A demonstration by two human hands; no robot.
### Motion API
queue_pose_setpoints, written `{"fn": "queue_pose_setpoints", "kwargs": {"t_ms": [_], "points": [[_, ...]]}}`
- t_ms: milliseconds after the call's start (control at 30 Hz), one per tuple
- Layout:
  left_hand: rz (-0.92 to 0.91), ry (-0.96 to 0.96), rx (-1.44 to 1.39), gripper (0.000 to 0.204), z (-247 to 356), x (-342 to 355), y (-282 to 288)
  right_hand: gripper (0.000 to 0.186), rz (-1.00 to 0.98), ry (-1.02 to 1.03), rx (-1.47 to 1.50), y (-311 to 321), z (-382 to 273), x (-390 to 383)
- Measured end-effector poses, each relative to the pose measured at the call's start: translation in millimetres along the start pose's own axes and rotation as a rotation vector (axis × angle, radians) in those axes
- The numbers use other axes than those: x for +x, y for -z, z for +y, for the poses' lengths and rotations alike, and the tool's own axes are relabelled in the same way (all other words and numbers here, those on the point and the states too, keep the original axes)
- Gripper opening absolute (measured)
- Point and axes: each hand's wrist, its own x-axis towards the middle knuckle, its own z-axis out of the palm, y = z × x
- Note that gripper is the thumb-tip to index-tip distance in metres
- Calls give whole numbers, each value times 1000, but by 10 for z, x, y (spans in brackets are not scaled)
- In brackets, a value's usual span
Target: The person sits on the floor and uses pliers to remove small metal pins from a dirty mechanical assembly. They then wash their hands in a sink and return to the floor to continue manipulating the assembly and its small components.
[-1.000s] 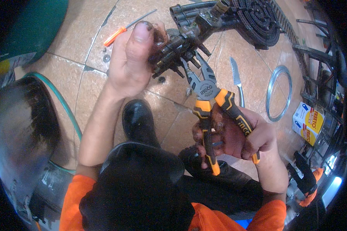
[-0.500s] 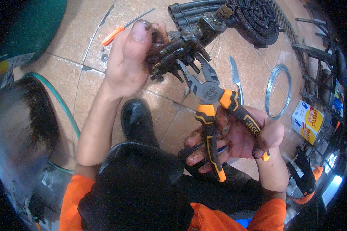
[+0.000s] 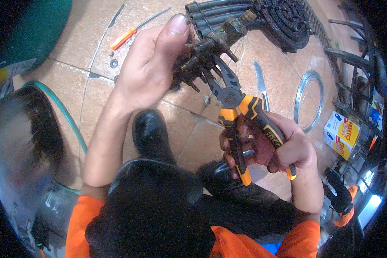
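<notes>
Head view, only view available.

Left grip (image 3: pixel 148 64): clenched around the near end of a dark, greasy manifold (image 3: pixel 210 49), thumb on top. Manifold sits tilted above the tile floor (image 3: pixel 193 137); it overlaps the black burner (image 3: pixel 286 26) in view, so contact between the two cannot be told.

Right grip (image 3: pixel 293 146): wrapped on the spread handles of the pliers (image 3: pixel 228 98). Jaws parted, tips in among the short stubs on the manifold's underside. Whether they bite on a stub: cannot tell.

Progress: manifold in hand, pliers up at the stubs. Several stubs remain attached, none seen loose. A washer (image 3: pixel 113 63) lies on the floor near the orange screwdriver (image 3: pixel 123 38); its origin is unknown. Judged partway: tool placed, no finished result visible, work at the stubs still to complete.

Idle, right side: knife (image 3: pixel 260 79), wire coil (image 3: pixel 297 99). Neither being handled.
</notes>
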Motion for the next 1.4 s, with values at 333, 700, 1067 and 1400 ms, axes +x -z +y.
{"fn": "queue_pose_setpoints", "kwargs": {"t_ms": [333,700,1067,1400], "points": [[49,57,29,56,16,47,-97,59,301,174,-1147,-197,-59,40],[162,204,120,56,41,37,-125,41,945,538,-2179,-167,258,263],[250,367,153,54,36,54,-92,25,1132,687,-2412,-136,157,224],[372,323,-121,55,-197,33,53,46,1039,580,-2123,131,205,368]]}}
